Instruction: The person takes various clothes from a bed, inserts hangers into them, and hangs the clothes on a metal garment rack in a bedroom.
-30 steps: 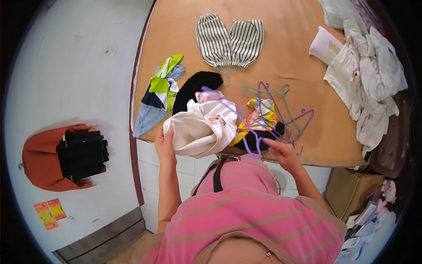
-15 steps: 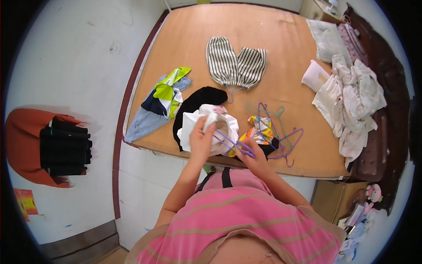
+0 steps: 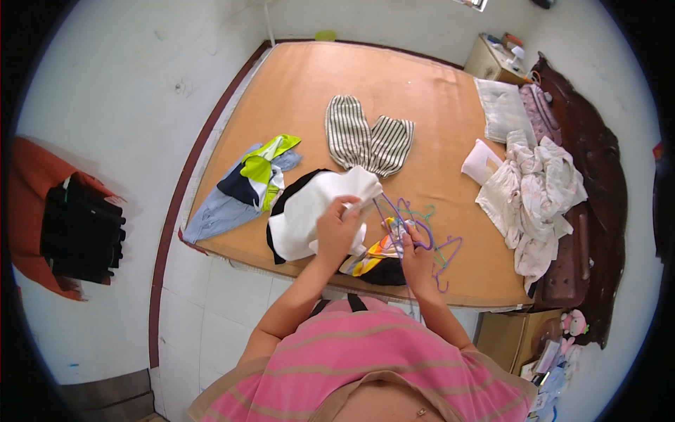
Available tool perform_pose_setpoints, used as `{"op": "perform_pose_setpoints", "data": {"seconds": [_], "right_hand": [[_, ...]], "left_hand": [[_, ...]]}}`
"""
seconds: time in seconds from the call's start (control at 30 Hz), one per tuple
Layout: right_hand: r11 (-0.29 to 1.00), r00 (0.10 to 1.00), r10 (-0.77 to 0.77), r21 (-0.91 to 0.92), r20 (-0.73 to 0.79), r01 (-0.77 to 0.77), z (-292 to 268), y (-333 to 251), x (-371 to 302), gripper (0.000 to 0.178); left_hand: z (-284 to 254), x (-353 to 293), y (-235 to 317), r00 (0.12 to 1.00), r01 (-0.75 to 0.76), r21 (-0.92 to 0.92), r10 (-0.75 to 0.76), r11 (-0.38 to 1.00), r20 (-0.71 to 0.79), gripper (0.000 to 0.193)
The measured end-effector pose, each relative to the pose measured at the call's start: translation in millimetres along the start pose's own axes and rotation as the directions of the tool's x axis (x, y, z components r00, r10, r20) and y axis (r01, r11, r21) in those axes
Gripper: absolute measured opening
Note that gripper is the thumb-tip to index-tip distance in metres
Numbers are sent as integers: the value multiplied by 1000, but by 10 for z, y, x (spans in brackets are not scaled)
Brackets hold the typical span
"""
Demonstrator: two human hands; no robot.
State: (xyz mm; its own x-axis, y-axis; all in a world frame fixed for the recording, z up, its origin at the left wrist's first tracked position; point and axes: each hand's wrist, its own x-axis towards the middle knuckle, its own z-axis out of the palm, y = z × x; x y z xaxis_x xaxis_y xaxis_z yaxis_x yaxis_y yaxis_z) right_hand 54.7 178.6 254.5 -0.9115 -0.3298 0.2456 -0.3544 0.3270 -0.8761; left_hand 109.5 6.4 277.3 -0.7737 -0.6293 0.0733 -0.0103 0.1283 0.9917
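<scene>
A white garment [image 3: 299, 219] hangs from my left hand [image 3: 337, 228], whose fingers pinch its cloth near the upper edge. My right hand [image 3: 416, 260] is closed on a purple clothes hanger [image 3: 428, 235]. The hanger's far end reaches to the garment's right edge; whether it is inside the cloth I cannot tell. Beneath the white garment a black garment [image 3: 278, 209] shows in part. A yellow, orange and white patterned garment [image 3: 370, 259] with a black part lies by my right hand. More purple and green hangers [image 3: 450, 259] lie just right of it.
Striped trousers [image 3: 348, 133] lie farther back on the tan bed mat [image 3: 415, 70]. Left are a lime, white and navy garment [image 3: 259, 171] and light blue jeans [image 3: 216, 208]. Pale crumpled clothes [image 3: 534, 190] and a pillow [image 3: 503, 109] lie right, beside the dark headboard [image 3: 598, 162].
The white garment has been raised and spread out more, its top edge farther forward. My right hand has moved right with the hanger, which now points up toward the cloth. The view has tilted up.
</scene>
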Motion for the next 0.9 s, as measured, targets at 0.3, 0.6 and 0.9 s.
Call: {"op": "perform_pose_setpoints", "data": {"seconds": [0.3,0.6,0.9], "right_hand": [[966,971,-168,-170,170,197,456,73,181,29],[872,967,160,431,197,-232,525,-399,580,27],[502,959,228,823,169,-265,373,-917,1210,18]], "left_hand": [[369,-149,203,972,-205,-106,215,973,93,15],[1,-233,224,949,-150,-32,153,988,274,43],[-428,89,-403,973,-136,522,214,842,-91,51]]}}
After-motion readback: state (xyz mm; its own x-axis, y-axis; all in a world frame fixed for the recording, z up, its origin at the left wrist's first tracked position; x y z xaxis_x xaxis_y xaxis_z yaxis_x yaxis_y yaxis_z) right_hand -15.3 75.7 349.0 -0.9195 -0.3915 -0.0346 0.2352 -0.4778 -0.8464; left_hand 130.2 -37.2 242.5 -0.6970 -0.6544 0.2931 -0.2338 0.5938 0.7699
